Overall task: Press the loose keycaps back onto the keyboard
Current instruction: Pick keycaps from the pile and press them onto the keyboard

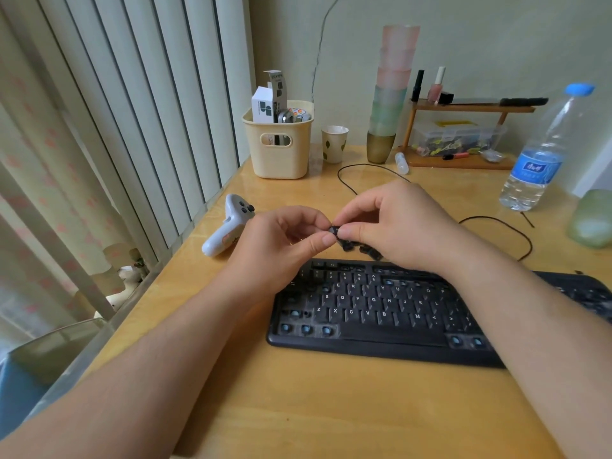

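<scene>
Both forearms reach in from the near edge and meet above the far edge of the keyboard point(381, 313). The left hand point(281, 240) is turned palm inward, fingers curled, its thumb and forefinger closing on a small black keycap point(333, 230). The right hand point(397, 223) arches over from the other side, knuckles up, its thumb and forefinger pinching the same keycap, so the two hands hold it between them in the air. Just below the right hand's fingers a small heap of loose keycaps point(359, 248) lies on the desk point(331, 409) beside the keyboard's far edge. The keyboard is matte black plastic, dusty, with white letters; several slots at its left and near edges are bare, showing round blue stems. The desk is glossy yellow wood. A thin black cable point(496, 220) loops behind the hands, and a smooth white controller point(228, 226) lies left of them.
</scene>
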A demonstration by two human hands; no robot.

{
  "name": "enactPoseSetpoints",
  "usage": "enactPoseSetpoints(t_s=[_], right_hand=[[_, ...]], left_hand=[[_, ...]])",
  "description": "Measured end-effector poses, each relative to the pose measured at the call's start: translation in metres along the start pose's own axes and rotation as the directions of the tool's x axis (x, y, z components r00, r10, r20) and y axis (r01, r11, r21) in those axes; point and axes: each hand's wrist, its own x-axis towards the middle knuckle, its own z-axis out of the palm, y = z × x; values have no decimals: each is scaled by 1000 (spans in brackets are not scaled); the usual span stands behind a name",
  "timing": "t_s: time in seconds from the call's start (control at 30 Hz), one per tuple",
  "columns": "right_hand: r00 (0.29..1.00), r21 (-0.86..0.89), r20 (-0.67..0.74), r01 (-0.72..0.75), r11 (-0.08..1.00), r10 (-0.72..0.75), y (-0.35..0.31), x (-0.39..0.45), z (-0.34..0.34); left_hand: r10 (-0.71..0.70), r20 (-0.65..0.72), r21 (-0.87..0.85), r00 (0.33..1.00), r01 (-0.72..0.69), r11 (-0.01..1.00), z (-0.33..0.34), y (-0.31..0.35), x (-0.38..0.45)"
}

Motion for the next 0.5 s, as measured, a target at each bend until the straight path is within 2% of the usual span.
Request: enactPoseSetpoints(t_s=[0.17,0.27,0.37,0.5], right_hand=[[985,-238,140,128,963,-96,-6,2,-11],[972,-308,214,166,937,-102,-5,3,-15],[956,-369,294,126,921,-13,3,6,-19],[920,-435,367,39,900,138,15,10,-15]], left_hand=[[-10,27,33,1000,9,999,1,-2,0],[3,38,162,999,-10,987,0,-6,1],[36,-33,325,999,-24,945,-1,-6,2],[39,-97,379,995,0,925,-4,-11,5]])
